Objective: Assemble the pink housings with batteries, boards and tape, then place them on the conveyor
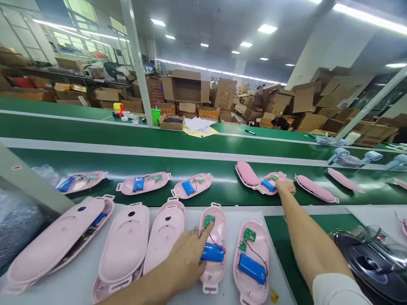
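Note:
My left hand (pixel 187 254) is over an upturned pink shell half (pixel 218 273) on the light bench. Its index finger stretches out to the green circuit board (pixel 209 220), and its thumb is by the blue battery pack (pixel 213 253). On the belt, my right hand (pixel 285 187) is closed at the right edge of another pink shell half (pixel 274 175), which holds a blue battery pack (pixel 269 185); the fingertips are partly hidden. Beside my left hand lie closed-up pink shells (pixel 125 245). To its right sits an open shell half (pixel 251 292) with a board and battery.
More pink shells (pixel 318 189) lie along the green belt (pixel 222 186). A round black part (pixel 365 258) with clear plastic stands at the lower right. Light-blue devices (pixel 356 156) lie on the far right. A slanted post (pixel 32 182) rises at the left. Cardboard boxes (pixel 184 87) fill the background.

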The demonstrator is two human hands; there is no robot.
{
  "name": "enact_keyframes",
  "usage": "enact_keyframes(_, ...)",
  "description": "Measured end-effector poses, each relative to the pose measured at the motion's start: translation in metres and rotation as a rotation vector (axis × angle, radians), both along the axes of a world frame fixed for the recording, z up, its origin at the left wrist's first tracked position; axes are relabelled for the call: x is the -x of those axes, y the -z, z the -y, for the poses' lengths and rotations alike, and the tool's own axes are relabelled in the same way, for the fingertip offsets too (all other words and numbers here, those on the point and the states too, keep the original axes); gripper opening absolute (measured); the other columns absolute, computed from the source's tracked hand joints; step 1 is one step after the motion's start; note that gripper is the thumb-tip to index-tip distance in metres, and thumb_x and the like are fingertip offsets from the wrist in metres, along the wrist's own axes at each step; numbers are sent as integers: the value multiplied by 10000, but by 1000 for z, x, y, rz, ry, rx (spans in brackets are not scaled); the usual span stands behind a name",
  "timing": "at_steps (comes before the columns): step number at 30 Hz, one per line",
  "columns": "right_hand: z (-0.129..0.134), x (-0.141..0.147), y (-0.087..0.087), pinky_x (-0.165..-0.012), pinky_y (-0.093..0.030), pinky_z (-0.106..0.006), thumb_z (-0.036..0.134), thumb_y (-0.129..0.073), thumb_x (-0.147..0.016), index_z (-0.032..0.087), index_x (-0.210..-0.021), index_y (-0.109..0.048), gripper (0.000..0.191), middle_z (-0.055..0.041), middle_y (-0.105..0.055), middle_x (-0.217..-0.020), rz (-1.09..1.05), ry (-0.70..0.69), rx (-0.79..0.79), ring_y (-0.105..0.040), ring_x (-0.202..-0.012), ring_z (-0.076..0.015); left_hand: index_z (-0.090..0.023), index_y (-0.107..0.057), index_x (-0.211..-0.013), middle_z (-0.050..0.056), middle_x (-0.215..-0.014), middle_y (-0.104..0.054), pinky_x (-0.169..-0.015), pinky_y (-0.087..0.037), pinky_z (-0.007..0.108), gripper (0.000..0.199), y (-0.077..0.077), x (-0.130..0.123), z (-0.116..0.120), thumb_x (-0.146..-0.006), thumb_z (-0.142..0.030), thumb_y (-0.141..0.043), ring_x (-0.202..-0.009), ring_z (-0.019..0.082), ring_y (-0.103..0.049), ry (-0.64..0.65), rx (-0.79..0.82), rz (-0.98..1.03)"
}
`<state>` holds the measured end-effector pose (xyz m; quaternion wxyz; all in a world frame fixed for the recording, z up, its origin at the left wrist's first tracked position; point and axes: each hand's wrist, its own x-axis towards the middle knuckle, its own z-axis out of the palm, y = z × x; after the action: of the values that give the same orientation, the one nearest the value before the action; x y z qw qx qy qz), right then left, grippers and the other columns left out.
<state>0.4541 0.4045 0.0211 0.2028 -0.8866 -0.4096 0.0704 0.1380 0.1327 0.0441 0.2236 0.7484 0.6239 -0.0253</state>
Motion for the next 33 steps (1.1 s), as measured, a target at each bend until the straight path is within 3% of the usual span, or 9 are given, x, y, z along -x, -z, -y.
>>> enact_keyframes(4, 10, 5, -23, -755, -478, -347, 228, -566, -828, 32, -1157, -597, 385, -263, -597, -1124, -36, 64, -78, -615, -1012, -294, -153, -256, -1486, 215, -1179, -586, -994, -365, 579, 808, 2, -3, 6, -749, -287, -558, -1063, 383, -545, 101, -106, -93)
enact_keyframes(7, 41, 1, -50, -817, -443, -352, 177, -533, -796, 132, -1262, -547, 468, -189, -620, -1142, 3, 2, -195, -592, -1057, -289, -134, -328, -1458, 205, -1103, -606, -1013, -330, 565, 794, 2, -3, 9, -722, -314, -565, -1032, 376, -536, 126, -186, -107)
enact_keyframes(11, 128, 16, -65, -745, -421, -293, 166, -532, -752, 208, -1201, -585, 454, -63, -682, -946, 28, -400, -193, -620, -896, -231, -146, -389, -1422, 155, -1070, -599, -951, -384, 483, 772, 3, 0, 14, -680, -271, -564, -1003, 328, -531, 41, -205, 45)
enact_keyframes(13, 177, 39, -62, -701, -405, -275, 154, -499, -762, 201, -1174, -598, 427, -56, -678, -888, 35, -649, -72, -622, -831, -213, -141, -415, -1402, 146, -1073, -590, -966, -365, 482, 737, 3, 2, 18, -693, -279, -562, -1007, 321, -525, 15, -232, 87)
enact_keyframes(16, 230, 87, -55, -675, -403, -269, 128, -462, -776, 195, -1170, -581, 417, -74, -662, -887, 141, -771, 119, -630, -813, -214, -110, -420, -1390, 161, -1047, -590, -1006, -315, 511, 718, 5, 4, 26, -730, -344, -580, -1019, 344, -515, 65, -291, 62)
enact_keyframes(20, 256, 155, -51, -666, -453, -288, 99, -482, -782, 101, -1101, -566, 330, -175, -587, -1058, 404, -729, 158, -641, -818, -236, -94, -451, -1343, 168, -1013, -598, -1005, -316, 513, 704, 8, 3, 37, -748, -435, -611, -1005, 353, -525, 121, -304, 90)
enact_keyframes(24, 268, 198, -46, -743, -497, -347, 132, -571, -746, 32, -1159, -553, 425, -221, -545, -1110, 338, -903, 175, -627, -919, -291, -68, -447, -1298, 143, -957, -616, -1023, -310, 495, 546, 8, 7, 52, -810, -301, -513, -963, 309, -547, 135, -362, 129)
enact_keyframes(29, 297, 177, -35, -856, -505, -384, 304, -570, -805, 86, -1376, -443, 625, -176, -555, -1213, -116, -1060, 102, -604, -1040, -291, -148, -551, -1077, 113, -980, -603, -829, -434, 368, 264, -7, 30, 53, -843, -182, -434, -932, 256, -551, 111, -399, 215)
enact_keyframes(33, 336, 150, 5, -991, -450, -488, 410, -611, -797, 260, -1395, -466, 634, -109, -435, -1428, -120, -1079, -155, -455, -1275, -348, -178, -578, -1065, 108, -1064, -599, -929, -401, 374, 256, -29, 47, -18, -898, -189, -385, -1063, 256, -517, 34, -488, 118)
